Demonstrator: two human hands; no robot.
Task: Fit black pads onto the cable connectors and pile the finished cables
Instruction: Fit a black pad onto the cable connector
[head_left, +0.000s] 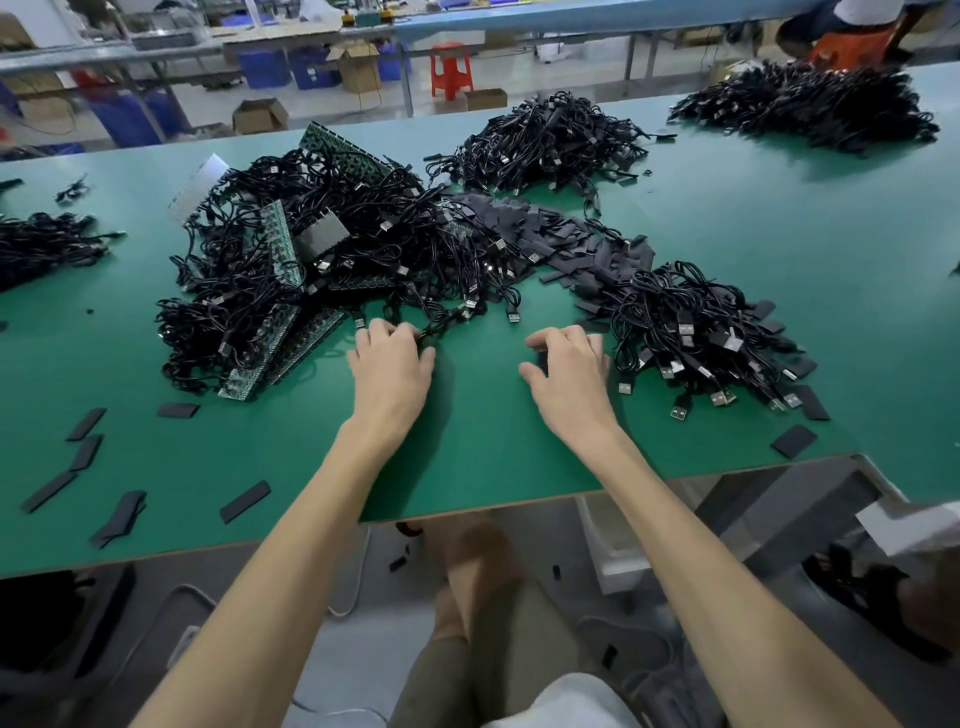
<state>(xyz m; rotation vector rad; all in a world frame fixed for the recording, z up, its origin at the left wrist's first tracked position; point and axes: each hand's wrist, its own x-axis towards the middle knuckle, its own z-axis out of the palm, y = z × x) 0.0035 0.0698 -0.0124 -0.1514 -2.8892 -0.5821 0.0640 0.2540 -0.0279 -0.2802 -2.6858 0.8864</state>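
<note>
The green table (467, 467) has its near edge under both forearms, and on the right that edge steps back at a corner. There is bare green room between the hands and this edge. Loose pads (245, 501) lie near the left part of the edge, long sides slanted.

A big tangled pile (291, 234) of cables and green circuit board strips (280, 244) sits to the left. A heap of black pads (550, 228) lies behind the gap between the hands. On the right is a pile of cables (696, 332), and many of its metal plugs point at the near edge.

The left hand (389, 364) lies palm down at the tangled pile's near side. Its fingers curl round a black cable (431, 328) that runs up and right into the pile.

The right hand (569, 369) is palm down just beside the right pile, fingers bent. A dark bit shows under the thumb, but I cannot tell if the hand holds it.
</note>
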